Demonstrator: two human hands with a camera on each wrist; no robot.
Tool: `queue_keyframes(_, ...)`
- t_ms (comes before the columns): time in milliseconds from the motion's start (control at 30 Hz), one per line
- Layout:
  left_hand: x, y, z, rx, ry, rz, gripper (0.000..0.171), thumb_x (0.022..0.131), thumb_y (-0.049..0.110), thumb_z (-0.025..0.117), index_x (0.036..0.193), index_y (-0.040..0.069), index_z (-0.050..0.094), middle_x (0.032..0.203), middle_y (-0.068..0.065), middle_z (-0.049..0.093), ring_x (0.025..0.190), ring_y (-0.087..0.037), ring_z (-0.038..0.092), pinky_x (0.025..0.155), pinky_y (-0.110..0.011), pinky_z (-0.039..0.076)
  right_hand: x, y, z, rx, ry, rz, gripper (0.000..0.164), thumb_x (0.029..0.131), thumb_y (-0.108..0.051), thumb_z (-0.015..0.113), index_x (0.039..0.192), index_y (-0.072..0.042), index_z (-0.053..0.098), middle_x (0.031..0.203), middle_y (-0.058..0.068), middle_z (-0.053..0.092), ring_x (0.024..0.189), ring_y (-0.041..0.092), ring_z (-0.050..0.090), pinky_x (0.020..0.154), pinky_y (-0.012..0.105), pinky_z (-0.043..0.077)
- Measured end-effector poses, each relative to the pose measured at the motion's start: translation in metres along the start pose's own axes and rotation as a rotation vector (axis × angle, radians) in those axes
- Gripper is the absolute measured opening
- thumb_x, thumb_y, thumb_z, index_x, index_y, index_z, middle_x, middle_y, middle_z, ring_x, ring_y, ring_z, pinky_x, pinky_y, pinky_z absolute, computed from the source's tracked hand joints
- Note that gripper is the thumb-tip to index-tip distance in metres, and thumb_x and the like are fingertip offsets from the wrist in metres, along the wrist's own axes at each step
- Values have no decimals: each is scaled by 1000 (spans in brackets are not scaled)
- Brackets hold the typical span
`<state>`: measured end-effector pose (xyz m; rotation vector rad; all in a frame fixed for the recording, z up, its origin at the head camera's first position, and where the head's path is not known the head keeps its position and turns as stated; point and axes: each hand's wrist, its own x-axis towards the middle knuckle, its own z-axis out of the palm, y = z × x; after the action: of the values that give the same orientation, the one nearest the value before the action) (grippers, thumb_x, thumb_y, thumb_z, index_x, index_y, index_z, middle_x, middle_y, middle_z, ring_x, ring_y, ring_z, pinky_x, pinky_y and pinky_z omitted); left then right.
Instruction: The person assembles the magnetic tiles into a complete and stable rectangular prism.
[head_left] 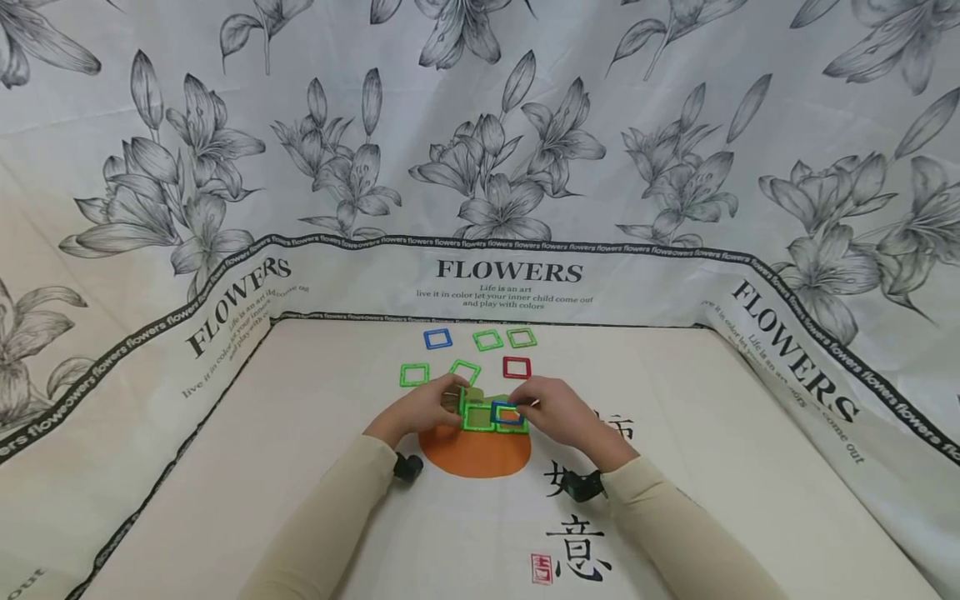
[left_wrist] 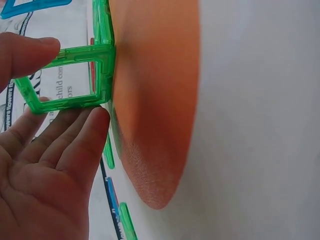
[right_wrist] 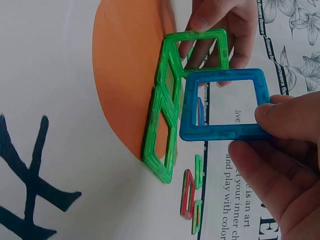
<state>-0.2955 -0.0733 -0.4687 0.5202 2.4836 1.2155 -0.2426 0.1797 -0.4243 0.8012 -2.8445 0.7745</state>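
Note:
My left hand (head_left: pixel 423 408) holds an upright green square magnetic tile (left_wrist: pixel 75 104), thumb on one edge and fingers along the opposite one. Joined in a row at the foot of that tile, two green square tiles (right_wrist: pixel 148 135) lie over the printed orange shape (head_left: pixel 475 457). Between thumb and fingers my right hand (head_left: pixel 558 412) pinches a blue square tile (right_wrist: pixel 225 135) by one side. It is raised over the green row, close to the upright tile, and overlaps it in the right wrist view.
Farther back lie loose frame tiles: a blue one (head_left: pixel 438 347), a red one (head_left: pixel 517 377) and several green ones, including one at the left (head_left: pixel 414 385). Black printed characters (head_left: pixel 577 546) mark the pale cloth on the right. A flower-printed curtain (head_left: pixel 510 283) borders the table.

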Motion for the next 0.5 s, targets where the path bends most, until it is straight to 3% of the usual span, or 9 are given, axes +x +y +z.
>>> queue_keyframes(200, -2, -2, 0, -33, -10, 2, 62, 74, 13, 75, 131, 19, 52, 135, -1, 57, 129, -23, 51, 109, -42, 43, 0, -7, 3, 8, -12, -33, 13, 89, -8, 67, 100, -12, 74, 95, -4, 69, 88, 9, 65, 79, 29, 58)
queue_keyframes(500, -1, -3, -1, -52, -28, 16, 64, 73, 10, 75, 132, 19, 51, 136, -1, 56, 129, -23, 51, 108, -42, 44, 2, -15, 7, 9, -38, -14, 14, 88, -9, 69, 100, -13, 74, 94, -4, 69, 86, 9, 60, 81, 31, 56)
